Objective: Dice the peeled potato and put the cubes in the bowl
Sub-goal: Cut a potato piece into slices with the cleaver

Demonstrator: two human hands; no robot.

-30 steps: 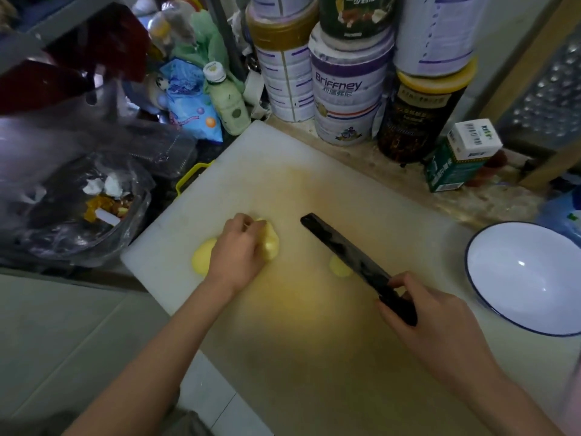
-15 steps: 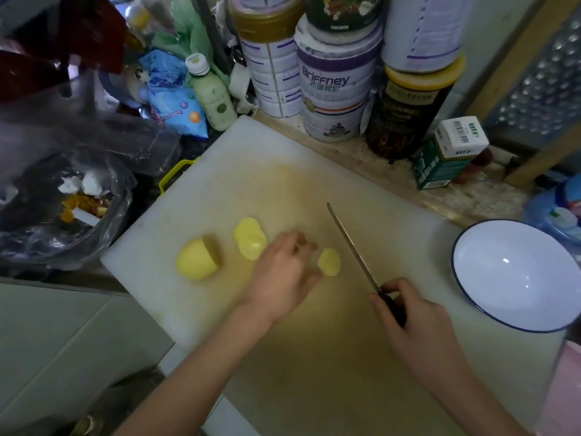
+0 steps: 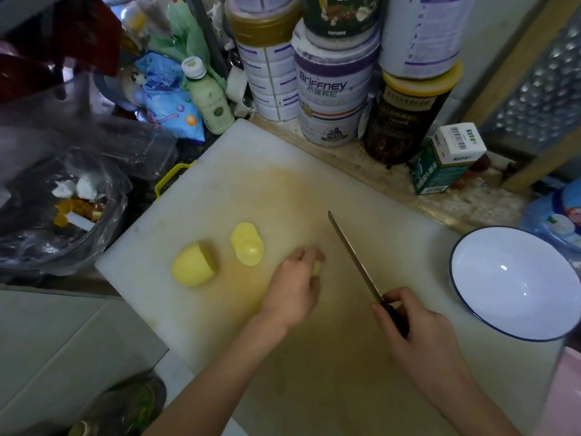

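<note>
On the white cutting board point(image 3: 283, 171) lies a yellow peeled potato chunk point(image 3: 193, 267) with one cut face, at the left. Two overlapping potato slices point(image 3: 247, 248) lie just right of it. My left hand point(image 3: 294, 286) curls over a small potato slice point(image 3: 317, 267) in the board's middle; most of that slice is hidden under the fingers. My right hand point(image 3: 418, 338) grips the black handle of a knife point(image 3: 353, 259), whose blade stands on edge just right of the left hand. A white bowl point(image 3: 515, 313) with a blue rim sits at the right, with nothing in it.
Several tins and jars point(image 3: 333, 89) line the back wall, with a small green-and-white box point(image 3: 446, 158) beside them. A drink bottle point(image 3: 207, 99) and snack bags stand at the back left. A plastic waste bag point(image 3: 56, 209) hangs left of the board.
My left hand left the potato chunk, moved right and closed over the loose small slice. The knife turned from flat to blade on edge and stayed beside that slice.
</note>
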